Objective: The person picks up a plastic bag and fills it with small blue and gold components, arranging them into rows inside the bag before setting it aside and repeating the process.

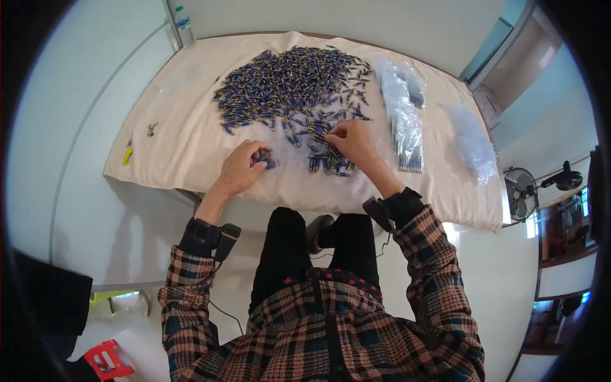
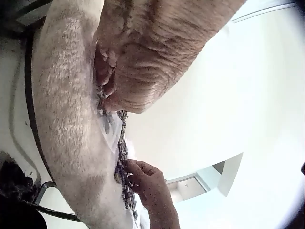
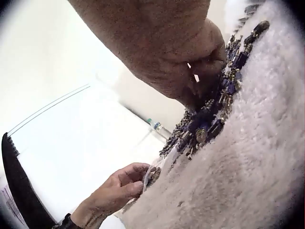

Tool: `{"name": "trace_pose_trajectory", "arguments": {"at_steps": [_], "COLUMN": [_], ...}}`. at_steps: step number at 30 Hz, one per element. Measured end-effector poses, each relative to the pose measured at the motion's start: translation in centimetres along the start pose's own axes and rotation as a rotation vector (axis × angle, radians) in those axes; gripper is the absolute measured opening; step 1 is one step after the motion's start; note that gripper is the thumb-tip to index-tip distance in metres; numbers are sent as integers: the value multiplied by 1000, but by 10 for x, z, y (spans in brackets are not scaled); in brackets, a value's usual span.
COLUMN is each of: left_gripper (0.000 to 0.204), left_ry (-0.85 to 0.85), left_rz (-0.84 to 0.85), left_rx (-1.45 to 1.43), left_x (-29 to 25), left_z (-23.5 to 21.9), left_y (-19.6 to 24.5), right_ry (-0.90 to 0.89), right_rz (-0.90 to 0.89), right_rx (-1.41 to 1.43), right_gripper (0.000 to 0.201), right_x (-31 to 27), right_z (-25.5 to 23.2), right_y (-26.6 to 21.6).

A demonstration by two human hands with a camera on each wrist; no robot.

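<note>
My left hand (image 1: 240, 169) curls its fingers and thumb round a small bunch of blue-and-gold pieces (image 1: 267, 160), low over the near part of the cloth. These are short, thin dark blue cylinders with brass-coloured ends. To the right, my right hand (image 1: 356, 145) has thumb and forefinger pinched together at a loose cluster of the same pieces (image 1: 330, 164); its fingertips partly cover what they pinch. Beyond both hands spreads a large heap of these pieces (image 1: 289, 79). In the right wrist view clear plastic (image 3: 151, 172) shows beside the left hand (image 3: 112, 191).
A cream fleece cloth (image 1: 191, 127) covers the table. Filled clear bags (image 1: 404, 121) lie right of the heap, with more clear plastic bags (image 1: 472, 140) farther right. At the left are a yellow item (image 1: 128, 155) and a few brass-coloured bits (image 1: 152, 130). A bottle (image 1: 184, 28) stands behind.
</note>
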State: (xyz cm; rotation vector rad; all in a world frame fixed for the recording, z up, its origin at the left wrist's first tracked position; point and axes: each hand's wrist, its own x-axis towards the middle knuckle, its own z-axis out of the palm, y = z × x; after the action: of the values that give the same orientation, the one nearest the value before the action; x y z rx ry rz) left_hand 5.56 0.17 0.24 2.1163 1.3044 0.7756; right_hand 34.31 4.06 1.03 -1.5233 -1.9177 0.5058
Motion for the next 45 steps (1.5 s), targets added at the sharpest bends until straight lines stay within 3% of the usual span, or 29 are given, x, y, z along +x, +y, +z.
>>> {"name": "trace_pose_trajectory", "arguments": {"at_steps": [4, 7, 11, 15, 19, 28, 31, 35, 41, 45], "left_gripper": [32, 32, 32, 32, 32, 29, 28, 27, 25, 24], "left_ry": [0, 1, -25, -37, -37, -24, -20, -21, 3, 148], "left_rz": [-67, -89, -86, -79, -90, -92, -89, -57, -64, -101], "left_rx": [-102, -92, -75, -76, -81, -100, -98, -105, -245, -53], "left_x": [0, 2, -1, 1, 0, -1, -1, -2, 2, -1], "left_z": [0, 0, -3, -4, -5, -6, -6, -6, -10, -15], "left_y": [-4, -4, -4, -1, -3, 2, 2, -3, -15, -18], "right_ry": [8, 190, 38, 25, 3, -118, 35, 105, 156, 124], "right_rz": [-99, -29, 114, 243, 201, 186, -102, -168, -125, -50], "right_rx": [3, 489, 679, 797, 824, 733, 231, 29, 57, 155], "right_gripper": [21, 15, 10, 10, 10, 12, 15, 19, 18, 17], "right_x": [-8, -11, -35, -42, -43, -44, -51, -60, -64, -58], "right_z": [-1, -2, 22, 48, 64, 76, 80, 82, 80, 79], "right_y": [-12, -23, -43, -57, -61, -69, -75, -82, -88, -86]}}
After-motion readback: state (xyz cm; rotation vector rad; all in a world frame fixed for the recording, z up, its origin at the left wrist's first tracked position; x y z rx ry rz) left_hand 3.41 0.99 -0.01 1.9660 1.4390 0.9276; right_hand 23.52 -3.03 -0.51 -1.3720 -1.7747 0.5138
